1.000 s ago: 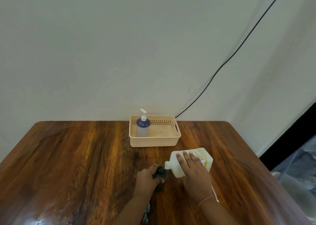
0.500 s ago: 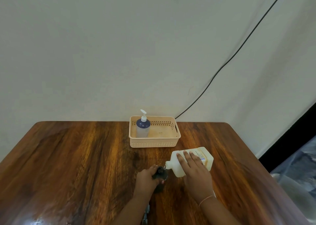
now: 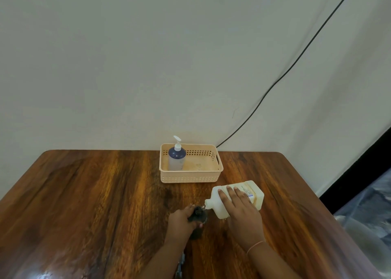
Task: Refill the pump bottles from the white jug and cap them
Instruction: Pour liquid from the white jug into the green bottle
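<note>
My right hand (image 3: 240,213) grips the white jug (image 3: 251,192), tipped on its side with its spout pointing left at the open mouth of a dark bottle (image 3: 198,214). That small dark bottle stands on the wooden table (image 3: 95,194), and my left hand (image 3: 179,219) is wrapped around it from the left. A second pump bottle (image 3: 177,156), clear with a dark blue upper part and a white pump, stands upright in the left end of the peach basket (image 3: 190,178).
The basket sits at the table's far edge against the wall. A black cable (image 3: 275,84) runs down the wall behind it. A small dark object (image 3: 181,266) lies near the front edge under my left forearm. The table's right edge drops off beside my right arm.
The hands, jug and dark bottle hold nearly the same pose. The view has shifted only slightly.
</note>
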